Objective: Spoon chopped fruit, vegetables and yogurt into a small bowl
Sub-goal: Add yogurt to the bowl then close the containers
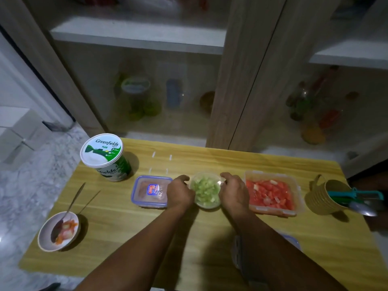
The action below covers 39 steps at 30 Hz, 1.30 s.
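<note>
A round clear tub of chopped green vegetable [206, 189] stands in the middle of the wooden table [189, 238]. My left hand [180, 192] grips its left side and my right hand [233, 192] grips its right side. At the front left sits a small pale bowl [45, 238] holding orange and white fruit pieces and a spoon [67, 213]. A closed yogurt tub [105, 156] stands at the back left. An open box of chopped red fruit [270, 194] lies to the right.
A closed blue-rimmed box [150, 191] lies just left of my left hand. A ribbed yellow cup [324, 197] with utensils stands at the far right. A box lid [289, 238] lies under my right forearm. Glass cabinet doors [168, 91] rise behind the table.
</note>
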{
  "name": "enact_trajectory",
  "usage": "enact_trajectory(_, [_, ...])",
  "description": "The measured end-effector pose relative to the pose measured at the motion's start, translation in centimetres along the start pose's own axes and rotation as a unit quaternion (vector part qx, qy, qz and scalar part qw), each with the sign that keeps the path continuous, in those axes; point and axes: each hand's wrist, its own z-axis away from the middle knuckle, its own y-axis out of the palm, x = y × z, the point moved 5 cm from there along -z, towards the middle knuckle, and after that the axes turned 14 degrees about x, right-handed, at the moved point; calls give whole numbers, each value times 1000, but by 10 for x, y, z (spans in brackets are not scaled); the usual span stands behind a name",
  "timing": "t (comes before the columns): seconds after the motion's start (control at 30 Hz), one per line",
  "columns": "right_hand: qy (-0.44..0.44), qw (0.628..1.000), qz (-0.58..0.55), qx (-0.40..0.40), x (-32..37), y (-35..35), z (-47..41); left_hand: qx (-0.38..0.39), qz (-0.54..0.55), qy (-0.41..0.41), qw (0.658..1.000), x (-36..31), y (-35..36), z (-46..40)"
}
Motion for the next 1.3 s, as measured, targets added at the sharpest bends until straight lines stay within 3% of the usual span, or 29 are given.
enact_trajectory(0.13, [-42,991,119,52,7,4,3,36,-103,37,993,-4,3,-2])
enact_trajectory(0.43, [-83,981,143,102,12,5,13,101,-351,49,929,-16,8,-2])
enact_trajectory(0.8, [-82,981,115,136,8,9,24,166,-345,43,923,-11,9,-1])
enact_trajectory(0.97, [-54,989,42,129,7,8,31,127,-347,45,928,-9,6,8])
enact_trajectory(1.17, [-48,995,5,88,-6,1,49,14,-340,71,938,-8,0,46])
enact_trajectory(1.3, [-28,997,-43,54,-29,-9,65,-20,-335,99,937,-10,14,72])
